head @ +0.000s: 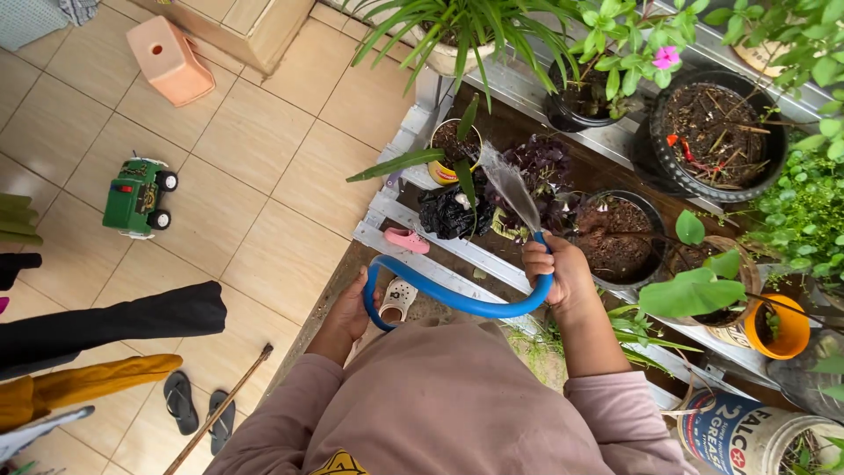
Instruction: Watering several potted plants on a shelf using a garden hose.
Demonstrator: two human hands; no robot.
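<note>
A blue hose (457, 302) curves in a loop across my front. My right hand (556, 270) is closed around its end, thumb over the mouth, and a fan of water (510, 183) sprays up toward a small pot with a long-leaved plant (453, 143) and a purple-leaved plant (545, 167). My left hand (353, 310) holds the hose's lower bend near a white clog (397, 300). Both arms wear dusty pink sleeves.
Several potted plants stand on a white slatted rack (396, 211): black pots (721, 136), an orange pot (785, 328), a tin can planter (747, 435). A pink clog (406, 240), green toy truck (136, 197), pink stool (170, 60), flip-flops (198, 409) and a stick (220, 412) lie on the tiled floor.
</note>
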